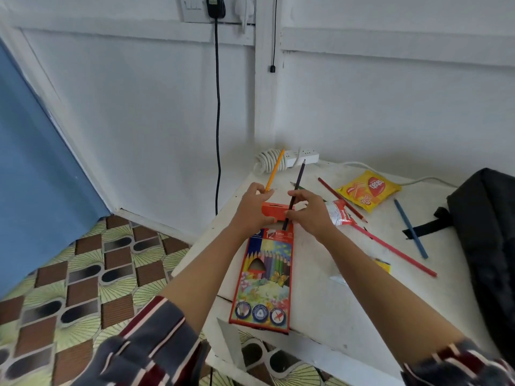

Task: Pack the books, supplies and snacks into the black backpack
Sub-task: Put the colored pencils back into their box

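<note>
A coloured-pencil box point(264, 277) lies on the white table point(334, 302), its orange flap open at the far end. My left hand point(250, 210) grips that flap end and also holds a yellow pencil point(276, 168). My right hand point(309, 213) pinches a dark pencil point(296, 188) whose lower end sits at the box mouth. A red pencil point(341, 199), a pink pencil point(395, 250) and a blue pencil point(411, 229) lie loose on the table. The black backpack point(487, 232) sits at the right edge. A yellow snack packet point(367, 190) lies beyond the pencils.
A red and white tube point(338, 211) lies just right of my right hand. A white power strip point(301, 157) with coiled cable sits at the table's back. A small yellow item point(383, 266) peeks from behind my right forearm. The table's left edge drops to patterned floor point(83, 274).
</note>
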`<state>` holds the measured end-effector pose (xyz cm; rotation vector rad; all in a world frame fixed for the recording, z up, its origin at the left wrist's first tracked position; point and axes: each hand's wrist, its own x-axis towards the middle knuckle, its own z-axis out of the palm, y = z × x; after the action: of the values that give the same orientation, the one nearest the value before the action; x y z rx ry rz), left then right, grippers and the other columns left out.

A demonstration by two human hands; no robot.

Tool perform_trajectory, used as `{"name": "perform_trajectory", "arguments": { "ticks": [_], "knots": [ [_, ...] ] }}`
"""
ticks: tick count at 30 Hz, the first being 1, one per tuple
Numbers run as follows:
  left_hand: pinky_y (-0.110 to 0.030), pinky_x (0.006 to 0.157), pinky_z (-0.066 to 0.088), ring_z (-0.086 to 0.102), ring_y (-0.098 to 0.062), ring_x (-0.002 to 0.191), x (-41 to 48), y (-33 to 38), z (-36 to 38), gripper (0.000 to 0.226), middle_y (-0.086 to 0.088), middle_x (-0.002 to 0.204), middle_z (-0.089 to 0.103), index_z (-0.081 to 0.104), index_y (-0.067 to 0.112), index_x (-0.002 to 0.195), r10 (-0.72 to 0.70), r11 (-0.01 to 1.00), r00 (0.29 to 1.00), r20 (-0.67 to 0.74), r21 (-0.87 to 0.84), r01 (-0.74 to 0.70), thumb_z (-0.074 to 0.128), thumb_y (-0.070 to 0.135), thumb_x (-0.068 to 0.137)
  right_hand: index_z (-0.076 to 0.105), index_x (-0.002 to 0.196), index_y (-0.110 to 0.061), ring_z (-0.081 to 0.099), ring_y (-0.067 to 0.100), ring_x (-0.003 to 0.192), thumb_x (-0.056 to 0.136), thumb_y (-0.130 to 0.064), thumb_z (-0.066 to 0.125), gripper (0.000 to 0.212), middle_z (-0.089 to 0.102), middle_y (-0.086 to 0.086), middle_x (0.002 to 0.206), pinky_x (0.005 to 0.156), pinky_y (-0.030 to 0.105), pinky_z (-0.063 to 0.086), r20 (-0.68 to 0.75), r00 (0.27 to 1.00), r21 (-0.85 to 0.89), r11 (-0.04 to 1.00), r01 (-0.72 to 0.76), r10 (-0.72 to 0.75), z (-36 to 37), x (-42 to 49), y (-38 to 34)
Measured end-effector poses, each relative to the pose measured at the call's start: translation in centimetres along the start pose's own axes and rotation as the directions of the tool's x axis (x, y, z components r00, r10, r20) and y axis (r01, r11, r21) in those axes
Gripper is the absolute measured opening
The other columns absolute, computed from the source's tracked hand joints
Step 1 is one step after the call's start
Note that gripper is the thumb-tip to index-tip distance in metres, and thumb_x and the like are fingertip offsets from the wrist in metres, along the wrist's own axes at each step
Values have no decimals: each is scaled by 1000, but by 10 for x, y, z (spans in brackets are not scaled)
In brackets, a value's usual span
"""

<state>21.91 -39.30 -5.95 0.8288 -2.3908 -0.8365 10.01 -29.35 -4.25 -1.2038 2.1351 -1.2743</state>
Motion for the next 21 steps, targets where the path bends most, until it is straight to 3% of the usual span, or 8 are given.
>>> {"name": "perform_trajectory", "arguments": {
  "ticks": [5,8,14,21],
  "knots": [
    [-32,94,45,40,-19,116,5,-6,0,83,-4,128,35,39,7,140,-33,998,999,44,45,31,79,17,68,56,122,-10,48,10,101,78,-5,70,46,56,2,110,88,20,38,-17,1000,-23,1000,10,-10,2,5,4],
    [-36,98,45,39,-19,118,8,-10,-4,83,-3,127,35,39,7,139,-22,999,998,63,40,19,80,16,67,56,123,-10,45,7,100,78,-5,70,47,57,4,114,87,19,35,-19,1000,-39,999,2,-3,3,10,6],
    [-19,90,36,38,-15,119,15,-18,-7,83,-3,131,36,39,10,140,10,999,997,82,51,-14,80,18,69,57,123,-11,42,6,101,77,-6,71,48,57,5,116,85,19,33,-21,1000,-44,999,12,-13,5,15,7],
    [-18,81,41,42,-11,110,21,-23,-8,79,-1,131,35,40,13,140,0,1000,994,108,-22,3,80,17,71,56,122,-13,46,9,102,78,-5,71,47,56,7,119,78,17,40,9,999,-78,996,37,-37,4,18,7]
  ]
}}
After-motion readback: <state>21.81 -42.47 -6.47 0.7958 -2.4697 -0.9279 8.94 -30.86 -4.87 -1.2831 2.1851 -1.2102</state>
